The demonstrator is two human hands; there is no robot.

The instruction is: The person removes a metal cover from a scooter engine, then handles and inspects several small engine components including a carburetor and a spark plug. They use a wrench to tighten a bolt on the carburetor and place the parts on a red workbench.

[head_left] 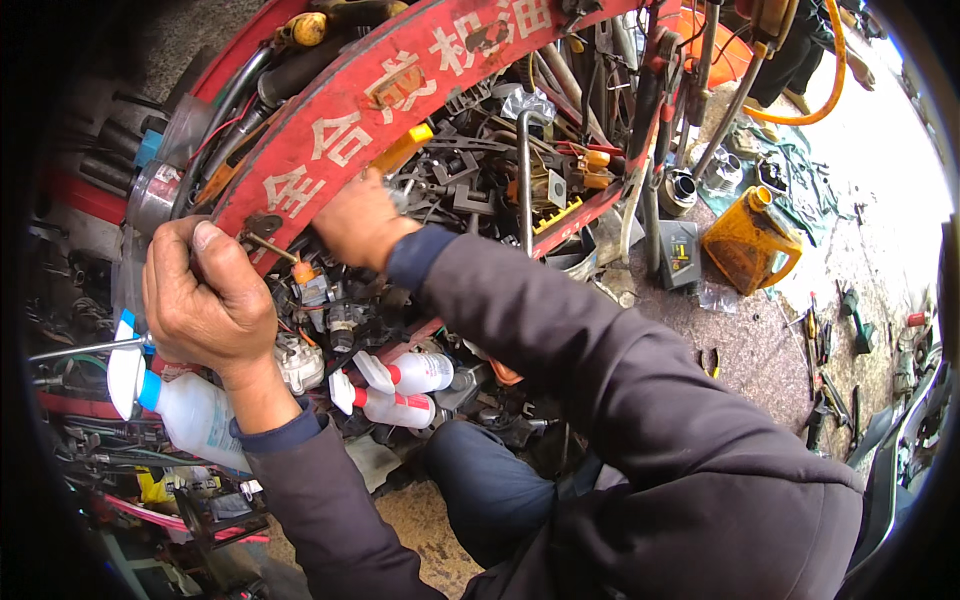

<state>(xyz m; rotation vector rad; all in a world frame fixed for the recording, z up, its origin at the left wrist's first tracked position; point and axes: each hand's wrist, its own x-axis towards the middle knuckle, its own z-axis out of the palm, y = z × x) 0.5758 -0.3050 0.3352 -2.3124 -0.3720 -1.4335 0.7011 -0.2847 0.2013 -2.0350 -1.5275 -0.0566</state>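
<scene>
Remotely, I watched a scuffed red board [395, 95] with white lettering arc from ten to one o'clock, its top cut off, the right hand [362, 222] partly hidden behind it, grip unreadable, while the left hand [210, 300] curled by its ten-o'clock end, whether clamped I couldn't tell.

Red panel [375, 110] arches over the parts pile [470, 165] and blocks straight-down access under it; only way in is along its inner edge, where the right hand [358, 222] is. Left hand [212, 295] fills the panel's lower-left end. Bent metal bar [524, 185] splits the opening. Red-collared spray bottles [422, 372] crowd the near side, blue-collared bottle [200, 415] the left wrist. Passable gap: floor [745, 325] between yellow jug [745, 240] and pliers [713, 371].
</scene>
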